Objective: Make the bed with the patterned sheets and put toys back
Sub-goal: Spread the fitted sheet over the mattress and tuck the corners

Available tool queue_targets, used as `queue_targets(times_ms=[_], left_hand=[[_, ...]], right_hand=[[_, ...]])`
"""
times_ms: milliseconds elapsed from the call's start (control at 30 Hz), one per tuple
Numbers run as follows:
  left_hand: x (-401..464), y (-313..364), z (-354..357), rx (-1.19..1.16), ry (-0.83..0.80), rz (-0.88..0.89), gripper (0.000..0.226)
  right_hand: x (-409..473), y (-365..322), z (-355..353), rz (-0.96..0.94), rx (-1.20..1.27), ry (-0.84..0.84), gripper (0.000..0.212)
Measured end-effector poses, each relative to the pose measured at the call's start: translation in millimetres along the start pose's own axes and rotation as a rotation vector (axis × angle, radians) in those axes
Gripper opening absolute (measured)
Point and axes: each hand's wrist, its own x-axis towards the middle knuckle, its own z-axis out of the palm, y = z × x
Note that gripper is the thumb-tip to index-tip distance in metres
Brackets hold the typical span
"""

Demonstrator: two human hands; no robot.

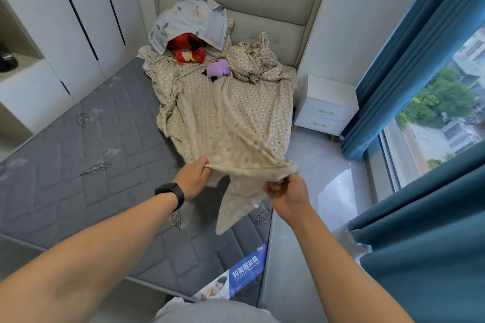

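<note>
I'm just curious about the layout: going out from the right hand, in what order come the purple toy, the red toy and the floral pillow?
From the right hand:
1. Purple toy, mid-bed.
2. Red toy, farther left.
3. Floral pillow, against the headboard.

text check | I read one label only: blue tag on the grey mattress foot corner | white characters "和美居家具" | smaller Latin line below, looks like "HEMEIFURNITURE" | fine print underneath too small to read | small red mark at top corner unreadable
</note>
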Motion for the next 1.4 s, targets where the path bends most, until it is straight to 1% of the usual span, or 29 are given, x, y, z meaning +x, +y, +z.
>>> queue_targets(times_ms=[33,100,200,267,333,400,433,467,500,533,567,600,633,700,767,800,867,933,967,1000,1033,1067,1100,1133,1200,1267,1300,1367,1400], left_hand=[[-1.3,-5.8,-5.0,0.055,-0.08,-0.002,0.015],[-3.7,-12.8,-11.3,0.189,-0.311,-0.037,0.024],[-9.6,-15.4,-16.0,0.341,-0.713,-0.169,0.038],[-17.8,-14.4,-17.1,0.407,-0.893,-0.168,0.039],[-28.4,-16.6,-15.6,0.429,-1.085,-0.301,0.03],[-36.9,-22.4,-10.0,0.313,-1.236,-0.547,0.018],[-40.8,-28.3,-3.6,0.281,-1.291,-0.617,0.028],[-44.3,-33.1,0.8,0.244,-1.286,-0.66,0.049],[-45.9,-35.3,4.4,0.242,-1.27,-0.679,0.054],[-46.9,-36.7,8.2,0.231,-1.24,-0.679,0.043],[-47.0,-33.9,9.2,0.221,-1.217,-0.637,0.032],[-45.5,-32.0,11.1,0.205,-1.166,-0.571,0.029],[-42.4,-30.4,12.7,0.219,-1.104,-0.446,0.029],[-39.6,-22.1,14.2,0.151,-0.901,-0.223,0.029],[-37.1,-17.2,13.2,0.031,-0.717,-0.153,0.036],[-36.8,-15.9,12.2,-0.012,-0.675,-0.149,0.045],[-39.1,-14.4,11.2,-0.01,-0.695,-0.139,0.06],[-43.9,-13.3,13.7,0.073,-0.714,-0.087,0.074],[-43.6,-12.8,15.9,0.062,-0.683,-0.067,0.072],[-42.6,-10.0,15.4,0.009,-0.628,-0.047,0.061],[-39.4,-4.8,12.7,-0.068,-0.58,-0.034,0.045],[-35.2,3.8,8.3,-0.135,-0.543,-0.015,0.031],[-30.1,9.6,2.6,-0.184,-0.51,0.002,0.022],[-25.7,18.0,-2.5,-0.224,-0.496,0.018,0.018],[-17.7,27.4,-9.3,-0.275,-0.498,0.026,0.017],[-14.2,30.7,-8.4,-0.299,-0.547,0.012,0.022],[-14.6,28.0,-6.5,-0.303,-0.581,-0.017,0.028],[-18.3,24.5,-0.2,-0.289,-0.671,-0.07,0.033],[-23.8,22.6,3.1,-0.282,-0.709,-0.084,0.028]], right_hand=[[10.9,-0.1,-9.9,-0.034,-0.026,0.096,0.038],[25.7,6.6,-25.5,-0.048,-0.12,0.24,0.032],[32.1,29.3,-39.8,-0.015,-0.23,0.357,0.029],[32.0,44.2,-47.9,0.013,-0.29,0.396,0.03],[30.3,55.6,-55.9,0.039,-0.364,0.406,0.03],[26.4,62.4,-61.4,0.059,-0.423,0.407,0.026],[23.8,65.5,-62.8,0.069,-0.437,0.401,0.023],[21.3,68.1,-62.3,0.075,-0.439,0.393,0.02],[20.1,70.4,-61.6,0.078,-0.43,0.386,0.018],[20.0,72.4,-61.2,0.085,-0.408,0.383,0.016],[21.0,72.5,-60.3,0.095,-0.38,0.375,0.016],[23.4,73.0,-60.2,0.109,-0.347,0.362,0.017],[27.1,71.0,-60.3,0.115,-0.314,0.345,0.018],[32.7,65.8,-59.7,0.108,-0.243,0.295,0.02],[36.6,59.5,-58.5,0.095,-0.177,0.238,0.023],[36.4,55.3,-57.7,0.087,-0.148,0.221,0.023],[36.0,44.6,-57.4,0.066,-0.135,0.229,0.018],[36.0,27.4,-54.1,0.023,-0.172,0.276,0.011],[36.0,16.3,-50.9,-0.04,-0.242,0.318,0.008],[34.7,3.2,-45.8,-0.139,-0.351,0.356,0.006],[32.4,-10.9,-38.6,-0.276,-0.478,0.379,0.005],[27.8,-25.7,-29.8,-0.435,-0.59,0.376,0.005],[20.7,-37.9,-16.5,-0.582,-0.66,0.343,0.004],[12.4,-50.0,-4.3,-0.704,-0.695,0.299,0.003],[2.7,-65.7,14.5,-0.87,-0.709,0.213,0.014],[-2.1,-70.7,16.9,-0.903,-0.684,0.179,0.02],[-2.2,-66.0,13.0,-0.878,-0.672,0.185,0.021],[-3.5,-51.6,-6.6,-0.815,-0.649,0.262,0.026],[-4.4,-43.0,-21.0,-0.778,-0.641,0.31,0.03]])
